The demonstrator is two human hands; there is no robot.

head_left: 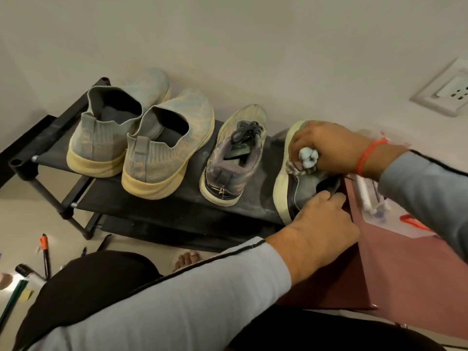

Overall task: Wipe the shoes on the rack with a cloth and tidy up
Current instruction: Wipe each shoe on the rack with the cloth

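— What's the person doing over at the rack [162, 206]?

— Crouched in front of it, working on the shoe at the far end [291, 178], out at about three o'clock on the top shelf. That shoe is tipped onto its side, pale sole facing the other shoes.

— Both hands on it?

— Yes. The left hand [321, 221] grips the heel end, fingers curled over the collar. The right hand [329, 148] is up at the toe end, closed around a bunched cloth [307, 158]; a pale wad of it pokes out between the fingers and rests against the upper. There's a red thread [369, 154] round that wrist.

— And the others?

— The laced shoe [233, 158] stands upright just beside it, toward nine o'clock, toe to the wall. Farther that way, the grey knit slip-ons [141, 138] sit side by side, touching, heels toward the person.

— Anything else about?

— A reddish cabinet [395, 269] at four o'clock, right against the rack, with a clear box [377, 206] on top. Pens [45, 254] lie scattered on the floor at eight o'clock, and a wall socket [448, 92] sits at two o'clock.
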